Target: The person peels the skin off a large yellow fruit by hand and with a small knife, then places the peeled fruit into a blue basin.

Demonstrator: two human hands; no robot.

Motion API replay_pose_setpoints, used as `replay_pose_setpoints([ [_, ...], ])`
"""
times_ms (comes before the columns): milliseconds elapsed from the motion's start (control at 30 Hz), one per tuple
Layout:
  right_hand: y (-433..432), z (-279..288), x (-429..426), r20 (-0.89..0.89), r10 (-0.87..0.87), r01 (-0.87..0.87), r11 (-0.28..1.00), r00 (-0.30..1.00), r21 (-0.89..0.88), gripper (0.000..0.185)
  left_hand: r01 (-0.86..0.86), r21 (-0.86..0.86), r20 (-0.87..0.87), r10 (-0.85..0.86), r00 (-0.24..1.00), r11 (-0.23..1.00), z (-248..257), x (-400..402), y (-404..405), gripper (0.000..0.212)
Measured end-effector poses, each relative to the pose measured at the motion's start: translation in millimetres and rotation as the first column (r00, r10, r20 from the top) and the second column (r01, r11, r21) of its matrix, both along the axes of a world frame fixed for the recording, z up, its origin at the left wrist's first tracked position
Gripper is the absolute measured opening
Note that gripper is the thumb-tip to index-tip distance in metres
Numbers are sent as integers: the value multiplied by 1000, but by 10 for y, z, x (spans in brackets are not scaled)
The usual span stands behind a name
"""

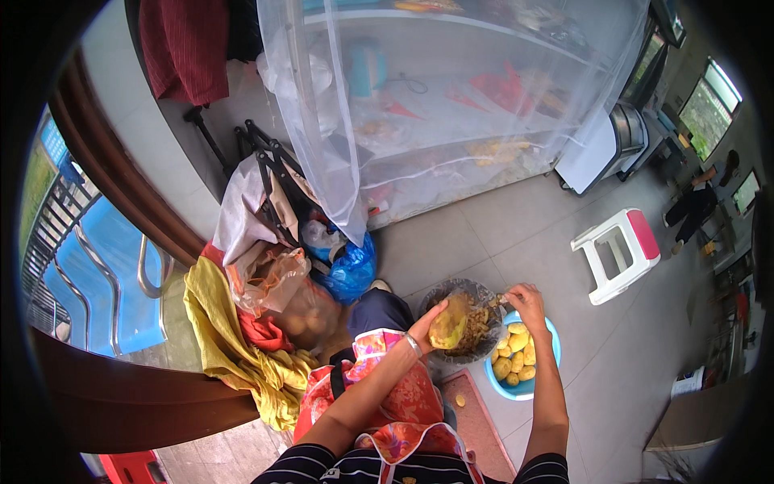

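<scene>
My left hand (428, 327) holds a large, partly peeled potato (448, 322) over a lined waste bin (432, 293) with peelings (478, 327) in it. My right hand (527, 302) is at the bin's right side, its fingers pinched on something small that I cannot make out, perhaps a peeler or a strip of peel. Just below that hand stands a light blue basin (557, 348) holding several peeled yellow potatoes (518, 342). A small yellow piece (460, 400) lies on a pink mat (474, 417) near my legs.
At the left lie plastic bags (347, 269), a yellow cloth (211, 320) and a folded black frame (272, 175). A netted shelf (423, 121) stands ahead. A white stool with a pink top (643, 233) is on the tiled floor at the right. Farther off stands another person (695, 202).
</scene>
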State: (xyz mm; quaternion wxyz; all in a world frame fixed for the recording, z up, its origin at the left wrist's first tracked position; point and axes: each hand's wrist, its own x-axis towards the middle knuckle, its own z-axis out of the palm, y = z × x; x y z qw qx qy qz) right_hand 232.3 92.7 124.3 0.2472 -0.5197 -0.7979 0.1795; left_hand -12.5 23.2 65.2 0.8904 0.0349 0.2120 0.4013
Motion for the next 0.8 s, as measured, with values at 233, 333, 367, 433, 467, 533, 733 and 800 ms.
replay_pose_setpoints([
  [233,-561,276,-835,66,437,-439,898,897,24,13,23,-21,-114,-26,993,1000,-191,-9,-6,52],
  [333,-292,166,-590,216,273,-291,955,937,56,14,48,-8,-88,-48,995,999,-109,-22,-13,54],
  [367,-198,161,-405,273,175,-203,976,946,79,14,55,-8,-81,-55,995,998,-80,-14,-17,55],
  [433,-158,233,-153,291,27,-51,996,956,73,14,17,21,-106,-14,994,1000,-126,47,-79,56],
  [467,-139,243,-141,221,23,-48,993,975,106,15,-8,35,-133,12,991,999,-149,51,-35,58],
  [533,-321,289,-359,203,151,-172,981,967,92,15,38,-63,-137,-47,990,997,-183,8,6,56],
  [733,-648,225,-910,268,385,-437,883,883,169,15,33,-48,-221,-43,974,998,-339,34,16,52],
  [800,-555,213,-898,254,361,-408,899,897,162,15,7,-65,-204,-20,979,998,-375,12,32,53],
])
